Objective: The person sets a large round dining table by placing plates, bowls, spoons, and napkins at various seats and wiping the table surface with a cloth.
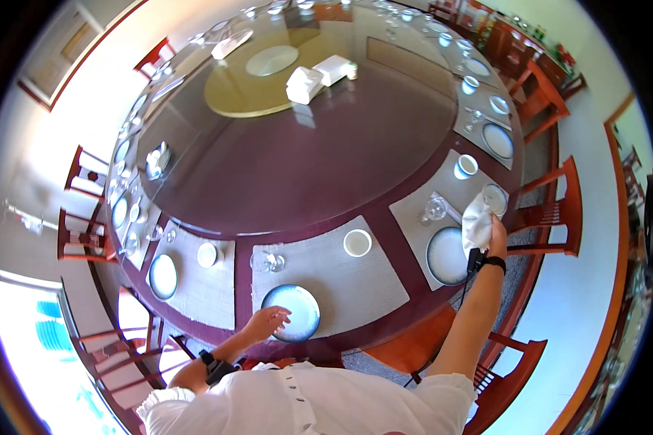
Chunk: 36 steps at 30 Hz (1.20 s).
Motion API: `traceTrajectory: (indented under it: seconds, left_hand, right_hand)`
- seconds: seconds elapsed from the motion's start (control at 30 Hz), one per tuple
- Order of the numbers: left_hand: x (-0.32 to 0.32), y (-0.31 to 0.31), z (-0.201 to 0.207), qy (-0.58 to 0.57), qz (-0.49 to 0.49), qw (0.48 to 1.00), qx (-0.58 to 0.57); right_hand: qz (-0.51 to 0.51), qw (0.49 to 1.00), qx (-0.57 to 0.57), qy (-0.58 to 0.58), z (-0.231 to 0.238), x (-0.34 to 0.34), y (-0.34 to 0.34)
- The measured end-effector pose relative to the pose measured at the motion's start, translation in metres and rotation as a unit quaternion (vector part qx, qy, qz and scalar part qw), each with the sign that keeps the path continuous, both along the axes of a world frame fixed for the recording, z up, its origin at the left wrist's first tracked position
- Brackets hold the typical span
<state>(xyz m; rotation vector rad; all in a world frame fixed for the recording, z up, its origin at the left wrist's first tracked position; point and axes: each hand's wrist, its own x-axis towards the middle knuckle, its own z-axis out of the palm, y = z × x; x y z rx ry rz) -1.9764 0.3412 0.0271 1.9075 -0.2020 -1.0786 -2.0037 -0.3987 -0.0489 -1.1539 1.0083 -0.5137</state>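
White cloth point(476, 223) is in the right hand point(496, 237), bunched at its 10 o'clock side; long axis roughly 12 to 6. Fingers closed on it, though the far side of the grip is hidden, so cannot tell which fingertips pinch.

Key relation: side plate point(445, 256) lies at 8 o'clock from the right hand, just beside the cloth's lower end. Whether cloth touches rim: cannot tell. Small dish point(495, 196) at 12, partly behind the cloth; stemmed glass point(435, 208) at 10; cup point(467, 166) at 11. All at the right-hand placemat point(412, 217) on the table point(396, 250).

Left hand point(271, 320) is well apart, cloth far off at its 2 o'clock. Fingers loosely spread, half curled, nothing gripped. Front plate point(297, 308) is under it, toward 3; contact unclear. Right hand clearly nearer to side plate.
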Motion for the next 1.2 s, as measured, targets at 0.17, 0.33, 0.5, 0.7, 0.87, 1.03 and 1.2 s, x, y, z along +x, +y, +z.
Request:
traceTrajectory:
  seconds: [0.17,0.33,0.5,0.7,0.87,1.03,1.2]
  left_hand:
    - [0.010,0.003,0.021,-0.027,0.048,0.998,-0.008]
    - [0.066,0.006,0.055,-0.237,0.107,0.960,-0.100]
    - [0.187,0.024,0.077,-0.412,0.146,0.896,-0.078]
    - [0.336,0.081,0.032,-0.511,0.154,0.845,0.037]
    - [0.366,0.094,0.008,-0.533,0.128,0.828,0.116]
    - [0.373,0.130,-0.037,-0.433,-0.148,0.855,0.245]
    - [0.363,0.112,-0.047,-0.455,-0.183,0.811,0.318]
  right_hand:
    - [0.095,0.992,0.063,-0.056,0.037,-0.020,0.053]
    - [0.077,0.997,0.017,-0.007,0.141,-0.007,0.111]
    - [0.172,0.969,-0.055,-0.171,0.243,0.089,0.260]
    - [0.407,0.879,-0.096,-0.230,0.223,0.242,0.494]
    - [0.578,0.654,-0.487,-0.026,0.099,0.317,0.584]
    - [0.623,0.467,-0.625,0.069,0.031,0.315,0.605]
    - [0.558,0.497,-0.635,0.199,0.060,0.283,0.596]
